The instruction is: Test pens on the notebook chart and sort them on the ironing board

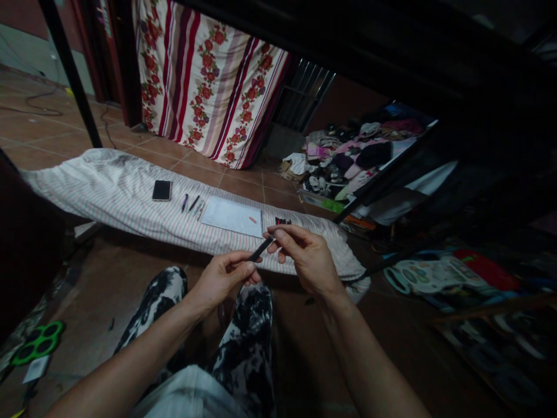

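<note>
A slim black pen [262,248] slants between my two hands above the near edge of a striped cloth. My left hand [230,275] pinches its lower end with thumb and fingers. At the upper end, the thumb and forefinger of my right hand [304,251] close on the tip. Beyond them lies a spiral notebook [230,213], with a small orange-red object [253,220] on its page. Small dark and pink items [282,221] sit just behind my right hand. To the left of the notebook are several pens [194,203] and a dark-screened phone [162,190].
The striped cloth [122,186] covers a long low surface before my knees. A floral curtain [209,87] hangs behind it. Clothes are heaped [348,154] at the back right. Dark frame posts [72,75] stand on both sides. A green-rimmed object [39,342] lies at lower left.
</note>
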The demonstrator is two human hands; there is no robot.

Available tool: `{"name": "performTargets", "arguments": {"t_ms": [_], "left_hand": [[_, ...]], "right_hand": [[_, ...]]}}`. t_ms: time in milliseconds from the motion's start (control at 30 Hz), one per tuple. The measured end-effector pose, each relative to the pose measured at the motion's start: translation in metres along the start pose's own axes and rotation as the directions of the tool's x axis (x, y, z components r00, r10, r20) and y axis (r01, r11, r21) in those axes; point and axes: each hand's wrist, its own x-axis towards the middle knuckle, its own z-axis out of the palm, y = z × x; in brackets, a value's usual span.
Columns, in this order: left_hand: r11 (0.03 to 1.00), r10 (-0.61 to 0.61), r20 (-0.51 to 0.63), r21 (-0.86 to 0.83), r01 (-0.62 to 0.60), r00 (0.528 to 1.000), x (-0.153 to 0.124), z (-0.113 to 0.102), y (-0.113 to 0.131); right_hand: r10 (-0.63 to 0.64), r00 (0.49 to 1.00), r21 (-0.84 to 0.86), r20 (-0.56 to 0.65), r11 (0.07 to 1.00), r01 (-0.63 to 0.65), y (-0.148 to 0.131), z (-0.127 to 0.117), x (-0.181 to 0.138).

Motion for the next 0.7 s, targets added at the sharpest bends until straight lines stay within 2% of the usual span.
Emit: {"name": "performTargets", "arguments": {"t_ms": [233, 700], "left_hand": [[0.997, 0.001, -0.055, 0.073, 0.003, 0.998, -0.0008, -0.0042, -0.0028], [0.999, 0.006, -0.119, 0.046, 0.000, 0.993, -0.0030, -0.0098, -0.0100]], "right_hand": [[-0.020, 0.998, -0.003, -0.060, 1.000, 0.020, -0.0021, -0.0010, 0.0021], [-0.080, 0.995, -0.081, -0.067, 0.994, 0.075, -0.0094, 0.0013, 0.0085]]}}
